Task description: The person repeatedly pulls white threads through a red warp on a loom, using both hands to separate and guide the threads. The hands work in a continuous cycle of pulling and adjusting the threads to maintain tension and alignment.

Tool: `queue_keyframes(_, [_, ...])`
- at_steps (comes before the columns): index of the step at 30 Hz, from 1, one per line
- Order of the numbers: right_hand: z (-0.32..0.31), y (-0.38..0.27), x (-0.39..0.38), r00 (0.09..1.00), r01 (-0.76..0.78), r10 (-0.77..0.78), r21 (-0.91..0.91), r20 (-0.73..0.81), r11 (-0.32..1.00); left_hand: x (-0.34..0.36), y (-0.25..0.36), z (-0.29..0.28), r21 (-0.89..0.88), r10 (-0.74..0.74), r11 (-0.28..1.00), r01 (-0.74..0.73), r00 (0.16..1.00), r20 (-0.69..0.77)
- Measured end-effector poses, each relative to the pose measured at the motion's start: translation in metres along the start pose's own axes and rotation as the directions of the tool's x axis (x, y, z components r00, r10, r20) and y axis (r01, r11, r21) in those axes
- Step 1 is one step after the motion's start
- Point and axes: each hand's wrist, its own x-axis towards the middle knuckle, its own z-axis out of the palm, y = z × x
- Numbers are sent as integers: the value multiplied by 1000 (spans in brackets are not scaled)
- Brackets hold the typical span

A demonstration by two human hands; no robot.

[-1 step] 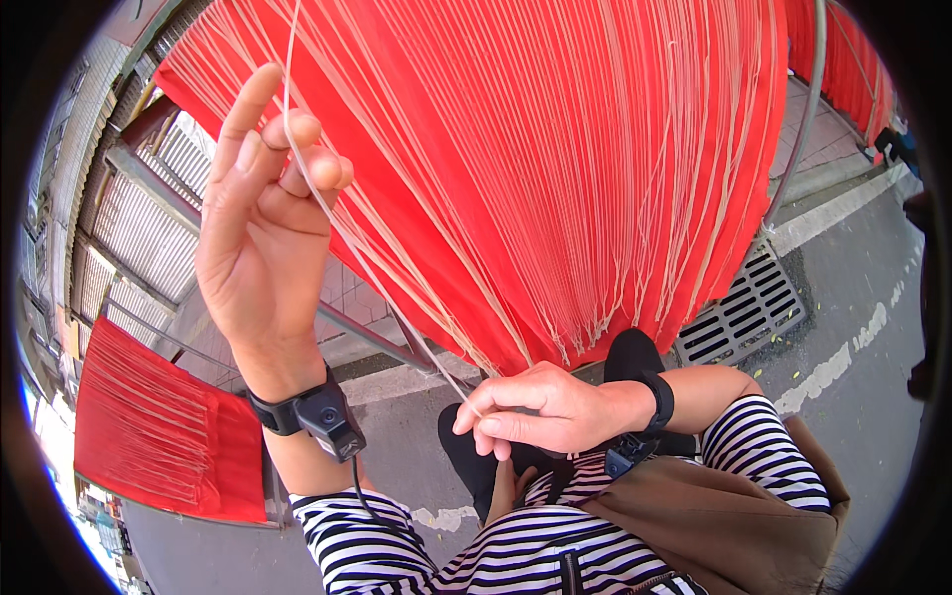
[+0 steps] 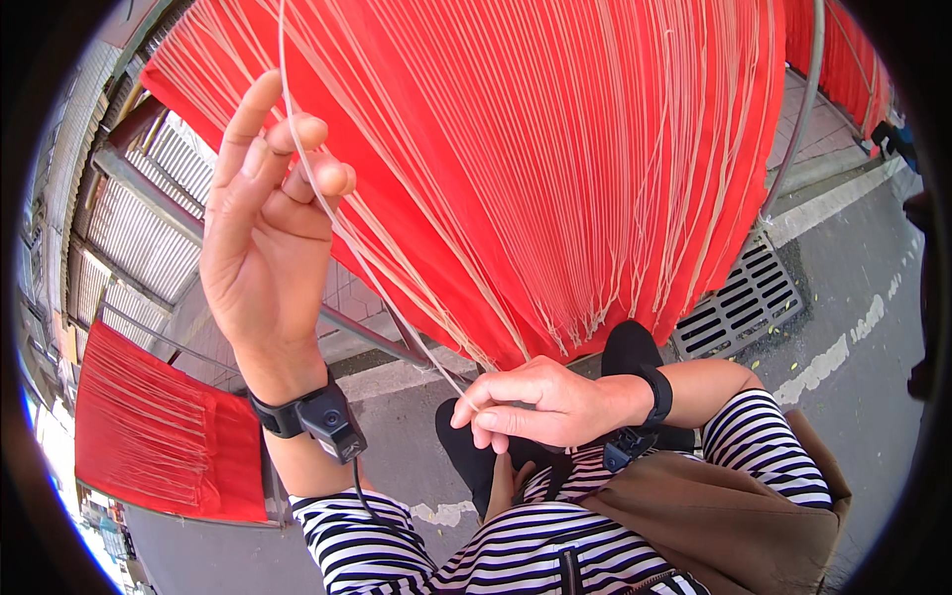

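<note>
A thin, pale strand, noodle-like, comes down from the top edge point(image 2: 372, 273) and runs slantwise to my right hand point(image 2: 540, 402). That hand is closed, its fingertips pinching the strand's lower part. My left hand point(image 2: 268, 238) is raised, palm facing me, with its index finger stretched upward and the other fingers loosely bent. Across its fingers the strand bends and seems to touch them; I see no grip on it. Behind both hands a large red cloth point(image 2: 357, 174) slopes down, with many similar strands point(image 2: 565, 198) laid lengthwise over it, their ends bunched near its lower edge.
Metal poles point(image 2: 164, 188) frame the cloth. At lower left lies another red cloth point(image 2: 233, 446) with strands; a further red cloth point(image 2: 848, 74) shows at upper right. A drain grate point(image 2: 744, 297) sits in the grey road beside the big cloth. My black-clad knee point(image 2: 630, 347) touches its near edge.
Very little differs. The view has shifted slightly, and the strand's upper part sits a little farther left. Both hands keep nearly the same pose.
</note>
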Motion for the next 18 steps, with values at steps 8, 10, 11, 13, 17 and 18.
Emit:
queue_keyframes(8, [-18,58,-24,972,-137,117,-85,-203,987,-59,-84,-10,124,-218,958,259,937,-273])
queue_keyframes(10, [-23,72,-29,959,-167,138,-100,-246,981,-71,-97,-7,131,-213,955,267,921,-325])
queue_keyframes(11, [-25,80,-30,951,-176,134,-132,-279,976,-77,-100,-6,208,-184,937,280,904,-386])
queue_keyframes(13, [-27,95,-32,936,-177,112,-173,-334,969,-86,-100,-4,322,-90,914,247,898,-432])
queue_keyframes(17, [-34,125,-34,933,-200,29,-449,-359,871,-107,-71,9,201,60,978,-53,998,-33])
queue_keyframes(18, [-36,132,-35,935,-204,-2,-542,-354,815,-109,-71,15,88,83,992,-91,992,98])
